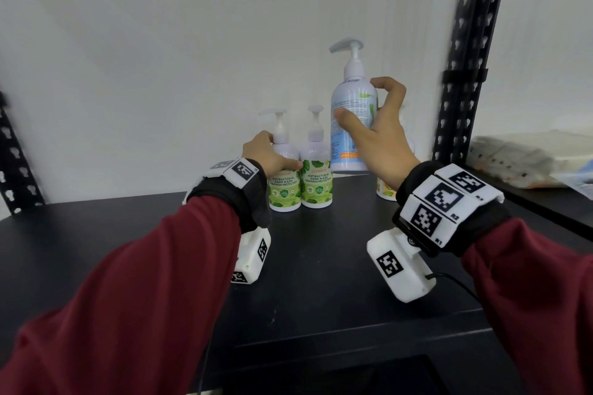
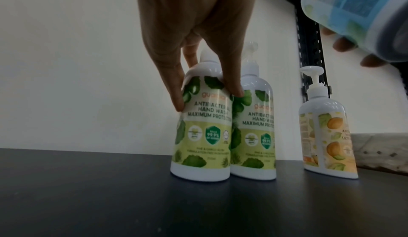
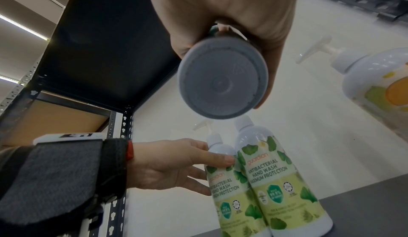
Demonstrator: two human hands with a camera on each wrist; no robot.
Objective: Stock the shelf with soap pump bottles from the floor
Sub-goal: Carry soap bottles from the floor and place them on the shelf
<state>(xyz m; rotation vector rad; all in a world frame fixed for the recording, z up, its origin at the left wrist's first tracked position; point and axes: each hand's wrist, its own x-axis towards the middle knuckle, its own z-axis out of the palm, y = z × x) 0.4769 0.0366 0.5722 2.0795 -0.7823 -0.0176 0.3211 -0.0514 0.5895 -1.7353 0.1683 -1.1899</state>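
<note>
Right hand (image 1: 378, 135) grips the blue bottle (image 1: 351, 125) above the shelf (image 1: 160, 250), likely to set it down; left hand (image 1: 269, 154) steadies a green bottle (image 1: 284, 183).

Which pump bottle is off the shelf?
The blue-label bottle, held up by the right hand; the two green ones and the orange one stand on the shelf.

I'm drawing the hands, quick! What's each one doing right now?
Left hand: holding the left green-label bottle standing on the shelf.
Right hand: holding the blue-label bottle up off the shelf.
</note>
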